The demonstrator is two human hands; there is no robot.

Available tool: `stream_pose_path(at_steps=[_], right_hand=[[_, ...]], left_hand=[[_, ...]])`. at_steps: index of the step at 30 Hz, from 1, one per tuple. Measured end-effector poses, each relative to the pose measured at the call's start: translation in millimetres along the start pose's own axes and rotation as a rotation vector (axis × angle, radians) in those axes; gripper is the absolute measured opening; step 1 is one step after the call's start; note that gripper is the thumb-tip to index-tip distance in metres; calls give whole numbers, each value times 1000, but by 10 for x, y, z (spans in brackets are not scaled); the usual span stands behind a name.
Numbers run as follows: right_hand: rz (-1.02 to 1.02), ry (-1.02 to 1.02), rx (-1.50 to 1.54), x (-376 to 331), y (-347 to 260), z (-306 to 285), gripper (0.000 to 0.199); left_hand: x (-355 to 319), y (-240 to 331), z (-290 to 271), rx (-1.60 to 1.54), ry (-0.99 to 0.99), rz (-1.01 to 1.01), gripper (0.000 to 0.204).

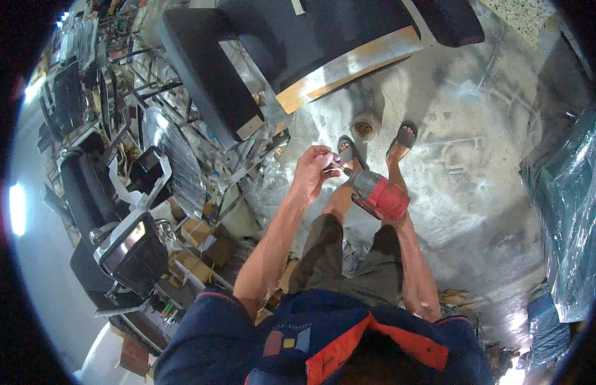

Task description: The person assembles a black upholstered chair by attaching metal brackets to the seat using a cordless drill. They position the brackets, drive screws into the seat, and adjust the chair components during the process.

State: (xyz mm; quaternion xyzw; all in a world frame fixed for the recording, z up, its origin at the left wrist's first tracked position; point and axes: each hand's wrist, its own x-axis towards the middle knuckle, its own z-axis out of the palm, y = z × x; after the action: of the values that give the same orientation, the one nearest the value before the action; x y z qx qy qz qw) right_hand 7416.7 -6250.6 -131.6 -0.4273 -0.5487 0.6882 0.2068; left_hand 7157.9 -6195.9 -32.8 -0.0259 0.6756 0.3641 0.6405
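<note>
A red and black power drill [382, 194] is held in front of my body, its nose angled up and to the left. My right hand [395, 220] grips it from below, mostly hidden behind the tool's body. At the drill's front end, the fingers of my left hand [310, 172] are pinched together by the bit. Whatever sits between those fingertips is too small to make out. Beyond my hands lies a large black upholstered panel [349, 38] with a pale wood-coloured edge [352, 67]. Beside its left end is a long black padded piece [211, 77].
A round container [377, 119] of small brownish pieces stands on the floor between my sandalled feet. Metal frames, a black office chair [96, 173] and cardboard boxes [201, 237] crowd the left. Plastic-wrapped dark green goods [567, 212] stand at the right.
</note>
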Motion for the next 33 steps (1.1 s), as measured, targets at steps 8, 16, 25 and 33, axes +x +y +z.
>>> stream_pose_path(at_steps=[8, 16, 25, 33], right_hand=[[-40, -27, 18, 15, -540, -193, 49], [-230, 134, -365, 167, -521, 84, 43], [833, 442, 946, 627, -1574, 777, 39], [303, 588, 689, 933, -1558, 1152, 77]], left_hand=[[-238, 136, 258, -229, 61, -1, 32], [-50, 133, 95, -172, 44, 45, 27], [362, 816, 123, -192, -133, -202, 17], [159, 1583, 256, -26, -371, -168, 21]])
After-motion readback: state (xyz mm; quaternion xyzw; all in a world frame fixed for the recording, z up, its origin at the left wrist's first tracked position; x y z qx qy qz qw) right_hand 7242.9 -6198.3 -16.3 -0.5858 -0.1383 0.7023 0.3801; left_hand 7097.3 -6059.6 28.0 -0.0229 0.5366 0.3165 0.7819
